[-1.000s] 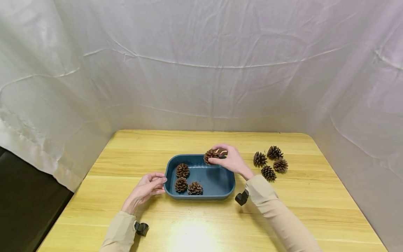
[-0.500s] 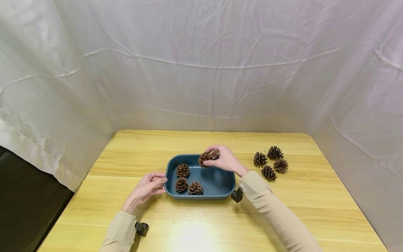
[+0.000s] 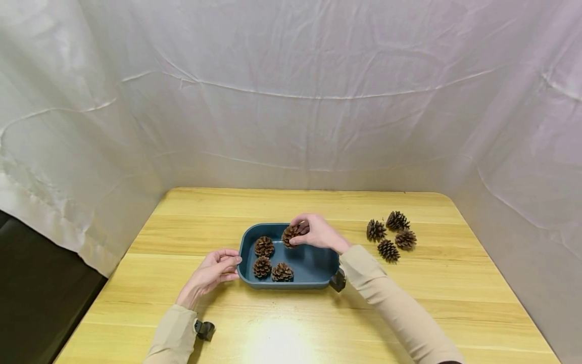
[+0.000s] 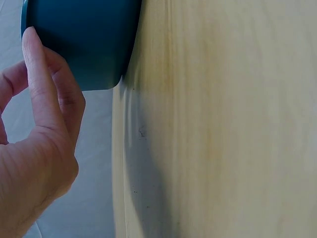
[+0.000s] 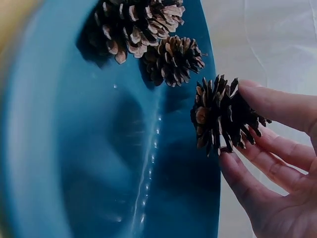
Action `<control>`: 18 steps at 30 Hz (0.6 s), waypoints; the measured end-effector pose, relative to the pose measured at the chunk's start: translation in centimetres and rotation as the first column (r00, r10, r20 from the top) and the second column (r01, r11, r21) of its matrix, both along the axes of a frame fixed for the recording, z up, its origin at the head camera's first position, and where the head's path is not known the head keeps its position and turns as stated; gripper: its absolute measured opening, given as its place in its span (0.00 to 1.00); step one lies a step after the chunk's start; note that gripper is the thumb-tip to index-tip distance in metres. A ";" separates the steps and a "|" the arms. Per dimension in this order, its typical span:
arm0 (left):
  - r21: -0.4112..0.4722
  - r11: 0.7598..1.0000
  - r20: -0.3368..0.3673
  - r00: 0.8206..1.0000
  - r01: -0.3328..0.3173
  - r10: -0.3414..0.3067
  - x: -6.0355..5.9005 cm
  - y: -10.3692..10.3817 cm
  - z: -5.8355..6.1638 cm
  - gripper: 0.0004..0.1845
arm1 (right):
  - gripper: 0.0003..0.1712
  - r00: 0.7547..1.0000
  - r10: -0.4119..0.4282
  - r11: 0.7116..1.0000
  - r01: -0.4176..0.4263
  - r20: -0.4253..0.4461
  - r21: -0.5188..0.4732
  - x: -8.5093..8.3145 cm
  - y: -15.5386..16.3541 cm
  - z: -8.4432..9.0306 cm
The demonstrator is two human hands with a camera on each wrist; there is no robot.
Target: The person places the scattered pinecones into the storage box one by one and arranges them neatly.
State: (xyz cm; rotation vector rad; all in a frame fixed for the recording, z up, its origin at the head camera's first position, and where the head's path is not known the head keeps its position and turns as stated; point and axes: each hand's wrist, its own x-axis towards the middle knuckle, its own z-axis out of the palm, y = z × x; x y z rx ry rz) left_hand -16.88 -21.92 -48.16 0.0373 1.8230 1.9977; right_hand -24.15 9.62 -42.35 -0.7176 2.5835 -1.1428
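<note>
A blue rectangular tub with rounded corners stands on the wooden table. Three pine cones lie inside it: one at the back left, another in front of that, and a third at the front. My right hand pinches a pine cone between thumb and fingertips, over the back part of the tub. At the tub's left end, my left hand holds the rim, thumb tip on the edge; the left wrist view shows its fingers against the outer wall.
Several more pine cones lie grouped on the table to the right of the tub. Pale cloth hangs behind the table and along its sides. A dark surface shows at the lower left.
My right hand has carried its pine cone left and slightly lower over the tub. The left hand and the tub have stayed in place.
</note>
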 end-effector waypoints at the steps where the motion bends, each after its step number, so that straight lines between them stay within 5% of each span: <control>1: 0.000 1.000 0.000 1.000 0.000 0.000 0.0 0.0 0.0 0.15 | 0.22 1.000 0.005 1.000 -0.005 -0.004 0.005 0.0 -0.1 0.0; 18: 0.003 1.000 -0.016 1.000 0.007 -0.007 0.0 0.0 -0.1 0.15 | 0.21 0.997 0.063 0.995 -0.058 -0.053 0.082 0.1 -1.1 -0.1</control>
